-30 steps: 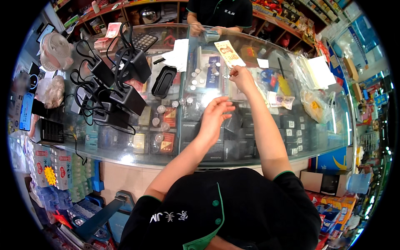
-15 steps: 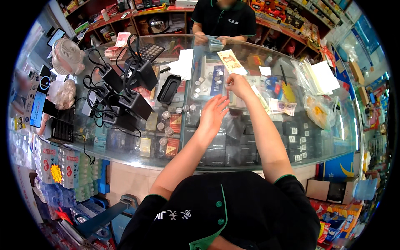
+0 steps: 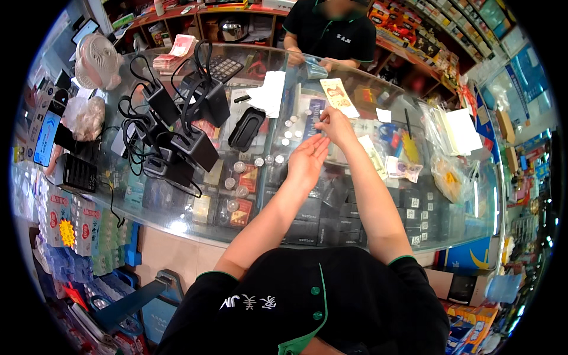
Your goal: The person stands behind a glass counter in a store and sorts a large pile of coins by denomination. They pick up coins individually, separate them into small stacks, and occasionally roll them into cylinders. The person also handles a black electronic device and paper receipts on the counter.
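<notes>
My left hand [image 3: 308, 158] is held palm up over the glass counter, its fingers stretched out and slightly cupped. Just above its fingertips, my right hand [image 3: 335, 127] has thumb and fingers closed together; what they hold, if anything, is too small to make out. Beside the hands, several coins [image 3: 289, 123] are scattered on the glass near a blue notebook [image 3: 316, 110]. A row of coins [image 3: 258, 161] lies left of my left hand. Beyond my right hand is a yellowish banknote [image 3: 339, 98]. A greenish banknote [image 3: 374, 155] and a purplish banknote [image 3: 403, 168] lie right of my right forearm.
Black box-shaped devices with looped cables [image 3: 195, 148] stand on the left, near an open black case [image 3: 247, 129] and a fan [image 3: 98, 61]. Plastic bags [image 3: 448, 174] and a pen [image 3: 407, 123] lie on the right. Across the counter, a person [image 3: 330, 32] handles banknotes [image 3: 316, 68].
My left hand has turned from edge-on to palm up, under my right fingertips. My right hand stays closed near the notebook. The whole view has shifted slightly.
</notes>
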`<action>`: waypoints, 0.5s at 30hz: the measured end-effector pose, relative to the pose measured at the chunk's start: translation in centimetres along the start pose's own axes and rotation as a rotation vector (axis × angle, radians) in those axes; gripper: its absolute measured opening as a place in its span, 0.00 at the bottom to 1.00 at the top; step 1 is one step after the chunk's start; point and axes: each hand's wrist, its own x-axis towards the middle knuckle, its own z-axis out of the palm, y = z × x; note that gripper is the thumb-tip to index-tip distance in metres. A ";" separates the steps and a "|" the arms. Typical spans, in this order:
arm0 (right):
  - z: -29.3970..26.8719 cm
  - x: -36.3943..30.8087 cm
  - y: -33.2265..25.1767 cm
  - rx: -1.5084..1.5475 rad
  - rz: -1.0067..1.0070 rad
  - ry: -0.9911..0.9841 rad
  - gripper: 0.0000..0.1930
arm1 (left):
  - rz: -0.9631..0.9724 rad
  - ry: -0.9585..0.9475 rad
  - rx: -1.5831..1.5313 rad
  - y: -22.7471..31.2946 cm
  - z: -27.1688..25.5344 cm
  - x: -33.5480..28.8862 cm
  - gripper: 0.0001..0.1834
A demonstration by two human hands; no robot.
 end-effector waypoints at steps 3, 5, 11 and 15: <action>0.2 0.4 0.5 0.096 0.000 -0.072 0.11 | 0.061 0.004 0.087 -0.1 -0.7 -0.4 0.19; -0.9 0.4 -0.1 0.177 0.065 -0.141 0.11 | 0.087 0.011 0.127 -0.2 -0.2 -0.6 0.19; 0.8 1.3 -1.4 0.283 0.002 -0.257 0.10 | 0.113 0.086 0.167 -0.5 0.0 -1.1 0.20; 0.7 1.4 -2.2 0.180 -0.070 -0.225 0.10 | 0.093 0.109 -0.007 -0.5 0.2 -0.7 0.24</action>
